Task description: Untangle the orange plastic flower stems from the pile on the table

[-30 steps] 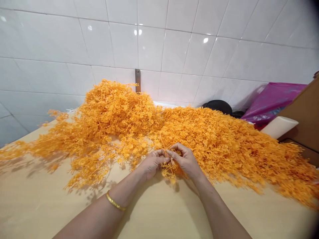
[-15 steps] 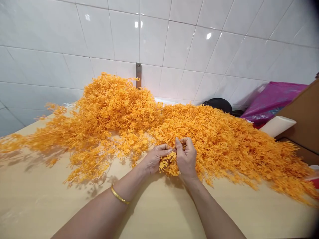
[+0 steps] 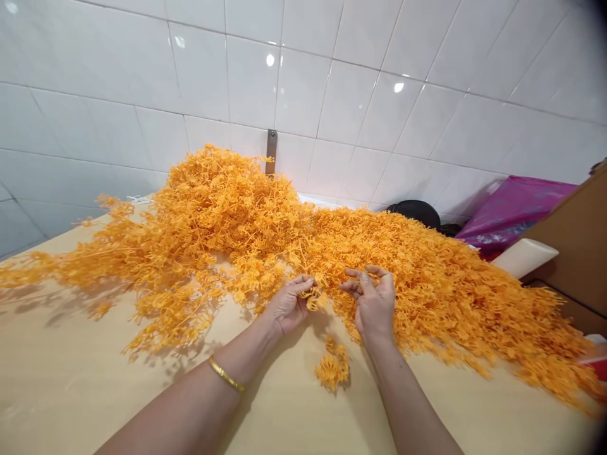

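On table (image 3: 294,411): one clump (image 3: 332,368) apart; large heap (image 3: 218,205) remaining;
Left hand (image 3: 288,308): pinching sprig (image 3: 317,299);
Right hand (image 3: 377,308): fingers loosely parted

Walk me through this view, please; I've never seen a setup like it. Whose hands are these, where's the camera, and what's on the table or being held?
There is no robot here: these are a person's own bare hands, seen from a camera worn on the head, looking forward and down. The left hand, with a gold bangle on its wrist, pinches an orange sprig. The right hand is loosely curled; whether it holds anything is unclear. A small loose orange clump lies on the table between the forearms. Beyond the hands is a big orange heap, with a tiled wall behind.
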`<state>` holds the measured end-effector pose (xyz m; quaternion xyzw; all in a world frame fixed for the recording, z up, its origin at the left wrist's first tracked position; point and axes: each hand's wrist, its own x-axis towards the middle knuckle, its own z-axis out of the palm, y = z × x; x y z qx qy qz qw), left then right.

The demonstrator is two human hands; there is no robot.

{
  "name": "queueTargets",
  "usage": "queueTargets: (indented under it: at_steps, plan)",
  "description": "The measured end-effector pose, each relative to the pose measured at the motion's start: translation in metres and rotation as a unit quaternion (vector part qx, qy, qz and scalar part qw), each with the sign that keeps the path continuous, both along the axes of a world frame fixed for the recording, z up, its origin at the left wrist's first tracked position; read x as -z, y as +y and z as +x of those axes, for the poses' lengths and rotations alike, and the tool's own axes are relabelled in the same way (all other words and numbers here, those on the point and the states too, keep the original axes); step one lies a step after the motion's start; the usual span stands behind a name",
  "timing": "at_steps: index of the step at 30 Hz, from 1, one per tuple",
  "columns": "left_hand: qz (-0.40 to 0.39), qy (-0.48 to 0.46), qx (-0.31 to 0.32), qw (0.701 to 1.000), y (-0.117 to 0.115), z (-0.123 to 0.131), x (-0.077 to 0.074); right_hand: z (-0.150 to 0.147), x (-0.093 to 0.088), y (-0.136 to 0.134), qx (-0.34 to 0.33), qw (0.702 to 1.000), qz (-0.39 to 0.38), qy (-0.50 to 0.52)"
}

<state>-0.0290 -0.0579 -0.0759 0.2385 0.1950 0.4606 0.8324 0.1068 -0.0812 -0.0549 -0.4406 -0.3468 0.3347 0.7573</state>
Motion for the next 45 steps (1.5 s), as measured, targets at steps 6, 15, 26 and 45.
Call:
queueTargets:
  at_steps: [6, 15, 26, 45]
  plan:
    - [0.061, 0.125, -0.059, 0.988, 0.001, 0.007, 0.004, 0.004, -0.004, -0.008, -0.012, 0.989, 0.024, -0.149]
    - [0.124, 0.126, -0.073, 0.981, -0.003, 0.008, 0.010, -0.002, 0.003, -0.012, -0.096, 0.845, -0.076, -0.521]
    - [0.110, 0.129, 0.081, 0.982, -0.010, 0.008, 0.011, -0.009, 0.001, -0.017, -0.070, 0.858, 0.003, -0.509]
    - [0.078, 0.108, 0.091, 0.987, -0.023, -0.003, -0.006, 0.045, -0.037, 0.005, 0.276, 0.862, -0.052, -0.422]
